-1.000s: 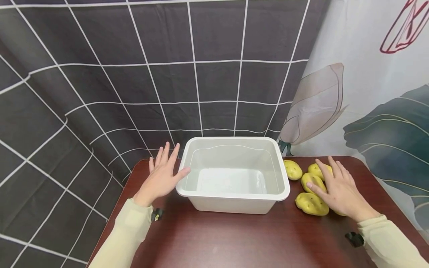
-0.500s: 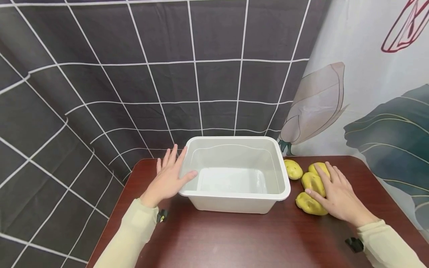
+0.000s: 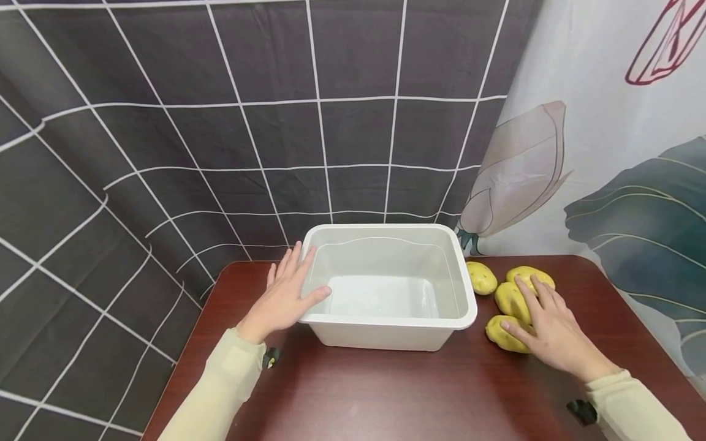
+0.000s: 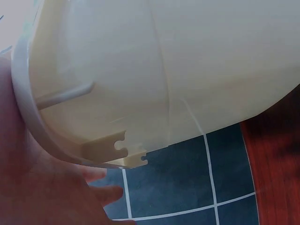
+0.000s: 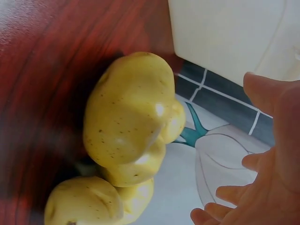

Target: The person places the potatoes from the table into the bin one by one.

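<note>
A white plastic basin (image 3: 380,335) stands on the table. My left hand (image 3: 281,301) lies over its left rim with fingers fairly straight and spread, the thumb reaching over the inside. In the left wrist view the hand (image 4: 47,192) is right against the rim (image 4: 22,84). To the right of the basin, my right hand (image 3: 559,334) hovers over a group of yellow potatoes (image 3: 507,335), its fingers extended and apart. The right wrist view shows a large potato (image 5: 129,108) in front of several others, with the palm and fingers (image 5: 229,193) beside them and nothing gripped.
One potato (image 3: 481,278) sits close to the basin's right side, and another (image 3: 531,277) lies toward the back edge. The dark red table (image 3: 353,398) meets a dark grid-patterned curtain (image 3: 353,135) and a white printed curtain (image 3: 601,184) behind.
My left hand has moved right, from beside the basin onto its left rim. My right hand has lowered slightly and shifted a little left over the potatoes.
</note>
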A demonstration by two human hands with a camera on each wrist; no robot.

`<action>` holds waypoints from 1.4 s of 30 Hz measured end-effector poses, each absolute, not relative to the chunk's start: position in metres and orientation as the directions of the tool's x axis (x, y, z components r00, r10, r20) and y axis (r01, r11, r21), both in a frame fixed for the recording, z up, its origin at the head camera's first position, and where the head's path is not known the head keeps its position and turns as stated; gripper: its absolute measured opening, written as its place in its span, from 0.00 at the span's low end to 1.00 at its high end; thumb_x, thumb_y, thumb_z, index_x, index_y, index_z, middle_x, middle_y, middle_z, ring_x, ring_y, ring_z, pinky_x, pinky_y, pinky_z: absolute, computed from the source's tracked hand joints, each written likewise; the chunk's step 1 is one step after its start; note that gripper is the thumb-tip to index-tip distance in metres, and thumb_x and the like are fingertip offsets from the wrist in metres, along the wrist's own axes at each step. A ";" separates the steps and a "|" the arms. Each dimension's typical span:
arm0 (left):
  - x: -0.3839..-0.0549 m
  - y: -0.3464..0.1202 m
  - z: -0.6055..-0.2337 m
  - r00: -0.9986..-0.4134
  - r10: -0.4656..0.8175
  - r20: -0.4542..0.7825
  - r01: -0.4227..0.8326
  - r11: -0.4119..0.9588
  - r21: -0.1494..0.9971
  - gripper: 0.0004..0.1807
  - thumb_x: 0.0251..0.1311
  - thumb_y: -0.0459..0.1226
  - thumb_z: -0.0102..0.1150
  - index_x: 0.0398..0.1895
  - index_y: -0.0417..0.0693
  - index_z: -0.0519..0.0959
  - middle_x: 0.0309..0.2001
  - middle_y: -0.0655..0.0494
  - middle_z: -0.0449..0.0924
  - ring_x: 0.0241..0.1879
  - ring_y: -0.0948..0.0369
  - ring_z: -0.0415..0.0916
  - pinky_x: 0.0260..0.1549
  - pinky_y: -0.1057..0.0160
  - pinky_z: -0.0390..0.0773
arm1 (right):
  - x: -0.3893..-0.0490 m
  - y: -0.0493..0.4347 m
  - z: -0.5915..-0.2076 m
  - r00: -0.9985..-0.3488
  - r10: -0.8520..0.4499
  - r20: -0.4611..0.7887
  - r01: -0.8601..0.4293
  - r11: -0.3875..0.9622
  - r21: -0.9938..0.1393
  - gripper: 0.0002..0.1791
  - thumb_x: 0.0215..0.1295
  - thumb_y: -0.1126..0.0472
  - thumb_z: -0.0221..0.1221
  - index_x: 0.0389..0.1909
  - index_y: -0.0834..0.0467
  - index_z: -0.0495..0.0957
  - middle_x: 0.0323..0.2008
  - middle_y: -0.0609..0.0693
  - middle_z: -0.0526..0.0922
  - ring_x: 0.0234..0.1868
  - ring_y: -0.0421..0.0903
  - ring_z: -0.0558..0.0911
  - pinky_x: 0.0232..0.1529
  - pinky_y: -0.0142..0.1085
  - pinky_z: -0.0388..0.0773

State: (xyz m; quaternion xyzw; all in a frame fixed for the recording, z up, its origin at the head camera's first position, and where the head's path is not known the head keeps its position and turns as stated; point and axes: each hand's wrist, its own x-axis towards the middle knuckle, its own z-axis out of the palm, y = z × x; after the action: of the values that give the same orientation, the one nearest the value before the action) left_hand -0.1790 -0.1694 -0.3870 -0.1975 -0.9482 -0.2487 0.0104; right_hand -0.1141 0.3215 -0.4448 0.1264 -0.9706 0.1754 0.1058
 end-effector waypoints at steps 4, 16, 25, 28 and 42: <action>-0.180 -0.170 -0.390 -0.914 0.387 0.120 0.394 0.782 0.482 0.49 0.68 0.63 0.51 0.82 0.51 0.46 0.81 0.47 0.32 0.79 0.44 0.33 0.71 0.34 0.36 | -0.111 0.321 -0.449 -0.943 -0.209 0.258 -0.280 0.918 -0.282 0.54 0.57 0.49 0.72 0.77 0.63 0.52 0.67 0.78 0.57 0.61 0.81 0.61 0.49 0.74 0.61; -0.182 -0.171 -0.392 -0.906 0.416 0.075 0.392 0.760 0.518 0.52 0.67 0.63 0.52 0.82 0.45 0.43 0.81 0.45 0.31 0.79 0.46 0.36 0.71 0.37 0.47 | -0.108 0.324 -0.461 -0.921 -0.235 0.311 -0.321 0.909 -0.264 0.55 0.49 0.55 0.76 0.74 0.64 0.57 0.64 0.79 0.61 0.59 0.78 0.63 0.49 0.71 0.62; -0.182 -0.170 -0.390 -0.923 0.384 0.027 0.342 0.786 0.515 0.59 0.64 0.67 0.51 0.80 0.38 0.39 0.81 0.48 0.28 0.79 0.48 0.39 0.71 0.43 0.53 | -0.105 0.324 -0.466 -0.921 -0.243 0.305 -0.329 0.904 -0.273 0.51 0.49 0.56 0.76 0.71 0.68 0.60 0.61 0.79 0.64 0.58 0.76 0.65 0.53 0.67 0.61; -0.181 -0.169 -0.390 -0.926 0.377 0.020 0.332 0.788 0.518 0.61 0.62 0.69 0.52 0.80 0.38 0.37 0.81 0.50 0.27 0.78 0.47 0.42 0.71 0.44 0.56 | -0.104 0.324 -0.467 -0.921 -0.247 0.302 -0.332 0.903 -0.273 0.50 0.49 0.55 0.76 0.70 0.69 0.62 0.58 0.78 0.66 0.57 0.74 0.66 0.53 0.66 0.61; -0.180 -0.170 -0.392 -0.936 0.352 -0.006 0.292 0.784 0.547 0.72 0.49 0.73 0.61 0.80 0.41 0.34 0.81 0.54 0.24 0.76 0.47 0.52 0.64 0.46 0.69 | -0.105 0.323 -0.473 -0.944 -0.223 0.242 -0.286 0.919 -0.272 0.44 0.52 0.53 0.75 0.65 0.71 0.68 0.52 0.76 0.71 0.53 0.74 0.70 0.50 0.66 0.66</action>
State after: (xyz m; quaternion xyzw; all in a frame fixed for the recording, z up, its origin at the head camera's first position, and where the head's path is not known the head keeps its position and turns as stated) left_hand -0.1797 -0.1702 -0.3918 -0.1709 -0.9430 -0.2804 -0.0538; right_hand -0.1048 0.3234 -0.4729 0.1307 -0.9740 0.1533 0.1036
